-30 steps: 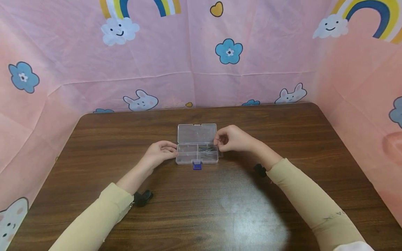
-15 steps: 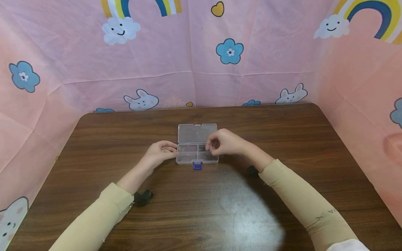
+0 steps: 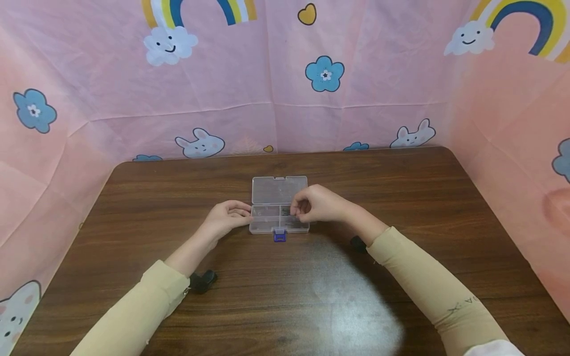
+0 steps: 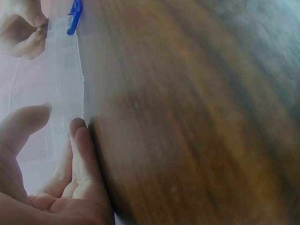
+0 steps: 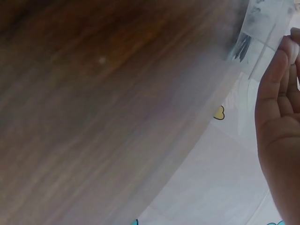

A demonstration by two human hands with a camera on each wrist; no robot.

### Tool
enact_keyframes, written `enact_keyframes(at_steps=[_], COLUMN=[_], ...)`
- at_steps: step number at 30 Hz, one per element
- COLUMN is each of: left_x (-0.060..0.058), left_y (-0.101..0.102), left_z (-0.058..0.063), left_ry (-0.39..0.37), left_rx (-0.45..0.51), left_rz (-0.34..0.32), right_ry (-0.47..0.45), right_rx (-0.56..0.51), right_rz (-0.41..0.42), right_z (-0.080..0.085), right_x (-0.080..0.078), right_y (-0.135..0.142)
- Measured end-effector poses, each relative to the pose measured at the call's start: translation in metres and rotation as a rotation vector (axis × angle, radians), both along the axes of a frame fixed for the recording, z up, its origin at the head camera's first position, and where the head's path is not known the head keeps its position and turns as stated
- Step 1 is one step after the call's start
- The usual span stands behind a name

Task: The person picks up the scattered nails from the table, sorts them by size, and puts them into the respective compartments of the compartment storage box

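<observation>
A clear plastic compartment box (image 3: pixel 264 230) stands on the table, lid (image 3: pixel 279 190) raised at the back and blue latch (image 3: pixel 279 237) in front. My left hand (image 3: pixel 220 217) steadies its left end; the thumb is spread apart from fairly straight fingers in the left wrist view. My right hand (image 3: pixel 322 202) reaches into the rear right compartment, its thumb and fingertips close together. Thin dark metal pins, like nails, lie there, seen as a small cluster (image 5: pixel 242 47) in the right wrist view. Whether the right fingertips hold one is too small to tell.
The brown wooden table (image 3: pixel 267 296) extends around the box. A pink patterned cloth (image 3: pixel 231 74) hangs behind it and at both sides. Black camera mounts show at the left wrist (image 3: pixel 203 281) and right wrist (image 3: pixel 357 243).
From the box's right edge, my right hand has moved left over the rear right compartment, where it has stayed for the last half second. The left hand and the box keep their places.
</observation>
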State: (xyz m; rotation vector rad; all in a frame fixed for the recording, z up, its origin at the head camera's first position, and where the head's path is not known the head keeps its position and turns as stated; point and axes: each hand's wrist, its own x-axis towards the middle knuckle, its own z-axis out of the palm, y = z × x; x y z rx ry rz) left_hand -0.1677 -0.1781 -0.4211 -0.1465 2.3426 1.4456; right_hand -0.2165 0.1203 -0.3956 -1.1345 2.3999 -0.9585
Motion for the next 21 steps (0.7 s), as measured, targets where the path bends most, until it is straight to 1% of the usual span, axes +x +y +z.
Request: enact_keyframes(at_steps=[21], left_x=[-0.0011], left_y=[-0.0015], left_z=[0.0003], left_ry=[0.014], left_rx=[0.004], left_rz=[-0.018], right_ry=[-0.017], right_rx=[-0.024], right_rz=[-0.009], right_z=[0.0002], right_x=[-0.001], right_y=[0.003])
